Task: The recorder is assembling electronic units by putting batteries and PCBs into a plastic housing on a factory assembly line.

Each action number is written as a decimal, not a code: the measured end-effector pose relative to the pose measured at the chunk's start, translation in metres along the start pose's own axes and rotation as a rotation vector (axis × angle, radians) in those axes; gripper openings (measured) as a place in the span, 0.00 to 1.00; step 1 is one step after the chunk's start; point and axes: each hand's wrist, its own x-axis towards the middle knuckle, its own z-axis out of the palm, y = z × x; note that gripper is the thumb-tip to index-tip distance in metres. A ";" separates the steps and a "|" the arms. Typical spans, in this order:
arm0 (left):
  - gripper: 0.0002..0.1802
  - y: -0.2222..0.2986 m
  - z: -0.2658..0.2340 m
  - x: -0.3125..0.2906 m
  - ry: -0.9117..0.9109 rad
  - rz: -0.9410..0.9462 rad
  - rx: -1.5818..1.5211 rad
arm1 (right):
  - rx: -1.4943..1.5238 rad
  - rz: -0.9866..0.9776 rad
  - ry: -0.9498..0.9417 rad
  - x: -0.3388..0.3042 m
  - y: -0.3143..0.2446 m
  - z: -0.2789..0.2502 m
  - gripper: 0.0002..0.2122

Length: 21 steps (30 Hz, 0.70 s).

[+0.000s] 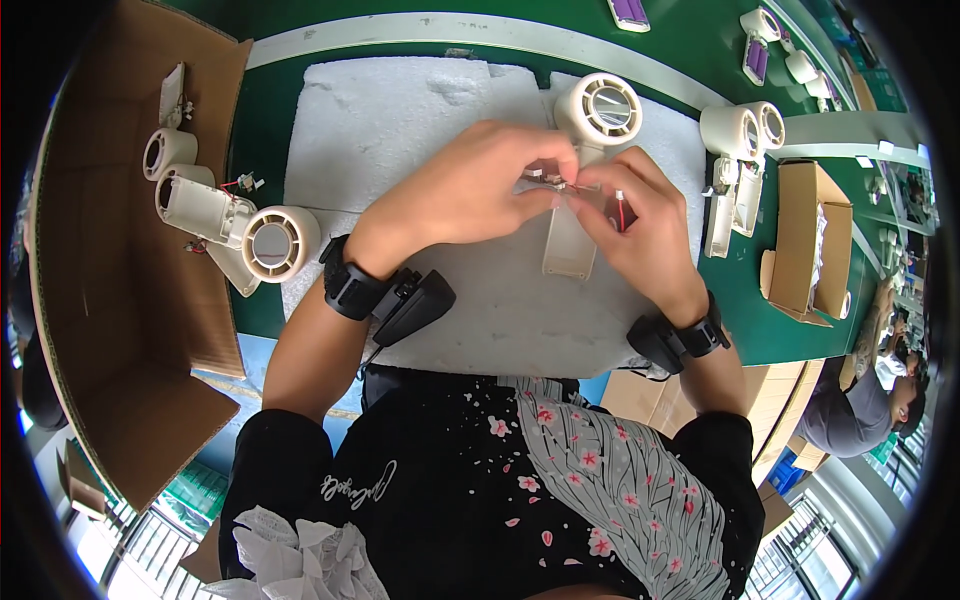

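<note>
A cream handheld fan point(570, 245) lies on the white foam sheet in front of me, its round head away from me and its handle toward me. Just above that handle, both hands meet fingertip to fingertip. My left hand point(465, 190) is closed, pinching a small circuit board point(543, 178) between thumb and forefinger. Thin red wires run across to my right hand point(645, 220), whose thumb and forefinger are pressed together on them. A red wire point(621, 212) with a small white plug hangs by the right palm. The fingers partly cover the board.
Foam sheets point(400, 110) cover the green table. Several cream fan parts point(275, 250) lie at the left by a large open cardboard box point(130, 270). More fan casings point(735, 135) lie at the right, near a small carton point(800, 240). Beyond a pale rail are purple-and-white fans point(757, 60). A person point(850, 415) sits far right.
</note>
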 end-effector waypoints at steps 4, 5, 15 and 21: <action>0.13 0.003 0.003 0.000 0.018 -0.025 -0.017 | 0.002 -0.008 0.028 0.001 0.002 -0.001 0.07; 0.13 0.004 0.004 0.001 0.018 -0.025 -0.018 | 0.012 -0.007 0.035 0.001 0.002 -0.002 0.06; 0.13 0.005 0.006 0.002 0.042 -0.047 -0.018 | 0.062 -0.002 -0.054 -0.001 0.003 -0.004 0.06; 0.15 0.000 0.008 0.000 0.049 -0.009 -0.029 | 0.046 0.002 -0.062 0.000 0.002 -0.005 0.07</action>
